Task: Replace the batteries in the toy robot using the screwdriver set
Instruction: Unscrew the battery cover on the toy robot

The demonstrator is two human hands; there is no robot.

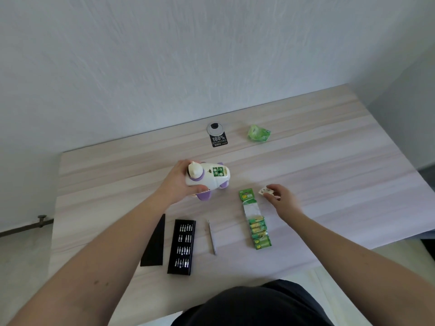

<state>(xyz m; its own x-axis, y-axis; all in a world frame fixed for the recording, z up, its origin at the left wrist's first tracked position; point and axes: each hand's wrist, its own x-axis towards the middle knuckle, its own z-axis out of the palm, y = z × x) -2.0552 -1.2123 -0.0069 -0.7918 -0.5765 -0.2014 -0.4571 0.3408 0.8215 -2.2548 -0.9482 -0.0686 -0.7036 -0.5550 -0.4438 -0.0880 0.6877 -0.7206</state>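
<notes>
My left hand (180, 182) grips the white and purple toy robot (208, 178), tipped on its side on the table, its open battery bay showing green batteries. My right hand (281, 198) pinches a small white battery cover (266, 190) on the table, just right of the green battery pack (256, 222). The silver screwdriver (211, 236) lies loose on the table between the pack and the black bit case (182, 247), which stands open with several bits.
The case's black lid (155, 243) lies left of the case. A crumpled green wrapper (258, 132) and a black tag (218, 140) by a round cable grommet (214, 128) sit near the wooden table's (329, 165) far edge, against the white wall.
</notes>
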